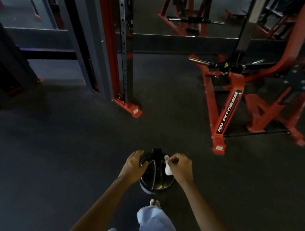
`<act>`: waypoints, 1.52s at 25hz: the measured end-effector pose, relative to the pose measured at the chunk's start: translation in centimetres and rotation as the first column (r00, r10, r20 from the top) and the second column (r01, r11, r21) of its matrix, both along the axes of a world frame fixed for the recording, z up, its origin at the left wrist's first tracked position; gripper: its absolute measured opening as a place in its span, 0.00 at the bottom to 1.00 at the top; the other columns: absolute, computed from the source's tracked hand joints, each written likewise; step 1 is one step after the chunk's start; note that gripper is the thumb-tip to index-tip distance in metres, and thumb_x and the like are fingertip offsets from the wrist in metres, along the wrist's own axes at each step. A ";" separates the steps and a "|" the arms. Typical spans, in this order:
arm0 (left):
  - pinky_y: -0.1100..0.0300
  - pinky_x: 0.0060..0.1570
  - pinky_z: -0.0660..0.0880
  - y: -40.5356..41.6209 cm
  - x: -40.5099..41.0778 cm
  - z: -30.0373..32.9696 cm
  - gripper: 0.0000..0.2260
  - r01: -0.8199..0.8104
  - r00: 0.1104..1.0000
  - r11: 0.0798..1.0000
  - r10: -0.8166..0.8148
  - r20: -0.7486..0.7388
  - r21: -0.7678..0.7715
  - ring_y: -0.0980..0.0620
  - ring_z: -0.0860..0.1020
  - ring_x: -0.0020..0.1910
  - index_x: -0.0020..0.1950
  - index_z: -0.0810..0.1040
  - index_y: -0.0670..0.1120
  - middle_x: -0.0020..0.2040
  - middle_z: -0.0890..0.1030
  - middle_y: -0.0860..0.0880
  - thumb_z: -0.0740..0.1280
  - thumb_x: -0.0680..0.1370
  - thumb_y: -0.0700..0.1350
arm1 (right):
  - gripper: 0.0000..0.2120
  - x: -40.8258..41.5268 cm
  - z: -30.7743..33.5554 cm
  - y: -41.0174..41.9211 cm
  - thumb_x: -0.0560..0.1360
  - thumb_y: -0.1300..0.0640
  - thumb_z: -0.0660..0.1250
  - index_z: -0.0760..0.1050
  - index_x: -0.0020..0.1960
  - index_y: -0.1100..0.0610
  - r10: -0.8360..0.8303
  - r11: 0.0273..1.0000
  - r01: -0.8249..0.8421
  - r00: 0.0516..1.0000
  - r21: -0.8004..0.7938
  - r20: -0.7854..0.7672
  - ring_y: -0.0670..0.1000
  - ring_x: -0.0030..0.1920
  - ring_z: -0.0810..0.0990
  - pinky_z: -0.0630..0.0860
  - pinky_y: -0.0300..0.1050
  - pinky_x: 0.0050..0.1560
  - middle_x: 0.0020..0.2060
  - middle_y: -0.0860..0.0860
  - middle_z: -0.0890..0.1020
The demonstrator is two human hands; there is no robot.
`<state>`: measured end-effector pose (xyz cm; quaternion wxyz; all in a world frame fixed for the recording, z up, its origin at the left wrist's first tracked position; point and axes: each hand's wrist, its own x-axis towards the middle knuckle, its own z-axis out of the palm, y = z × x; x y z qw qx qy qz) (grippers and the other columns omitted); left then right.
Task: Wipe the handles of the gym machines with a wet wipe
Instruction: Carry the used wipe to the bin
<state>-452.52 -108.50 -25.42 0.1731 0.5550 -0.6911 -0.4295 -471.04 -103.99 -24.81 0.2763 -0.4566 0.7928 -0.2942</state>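
Note:
A black round object with built-in grips, like a handled medicine ball (pixel 155 179), stands on the dark floor in front of me. My left hand (pixel 134 164) grips its left handle. My right hand (pixel 179 166) pinches a crumpled white wet wipe (pixel 167 166) against the ball's right handle. The handles are mostly hidden under my fingers.
A red plate-loaded machine (pixel 226 111) with chrome pegs stands to the right. A red and grey rack upright (pixel 123 60) with its bolted foot stands ahead left. A wall mirror lies behind them. My foot and jeans leg (pixel 153 219) are below the ball.

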 end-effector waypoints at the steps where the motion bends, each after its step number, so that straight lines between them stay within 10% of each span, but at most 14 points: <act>1: 0.63 0.56 0.68 -1.3 -1.5 0.0 0.19 -0.015 1.000 1.000 0.015 -0.002 0.001 0.49 0.73 0.62 0.68 0.71 0.41 0.63 0.74 0.44 0.67 0.78 0.41 | 0.06 -1.5 0.1 -1.7 0.72 0.60 0.69 0.76 0.37 0.57 0.032 0.999 -0.032 0.999 0.000 0.004 0.48 0.40 0.79 0.74 0.37 0.38 0.39 0.51 0.79; 38: 0.63 0.54 0.68 -8.4 -5.8 -2.5 0.20 -0.028 0.998 0.998 0.025 0.053 0.059 0.49 0.71 0.64 0.69 0.68 0.43 0.65 0.72 0.45 0.66 0.78 0.43 | 0.05 -5.9 -3.0 -9.6 0.74 0.58 0.68 0.75 0.40 0.55 0.051 0.993 -0.053 0.998 0.109 0.021 0.46 0.39 0.79 0.75 0.36 0.38 0.41 0.51 0.79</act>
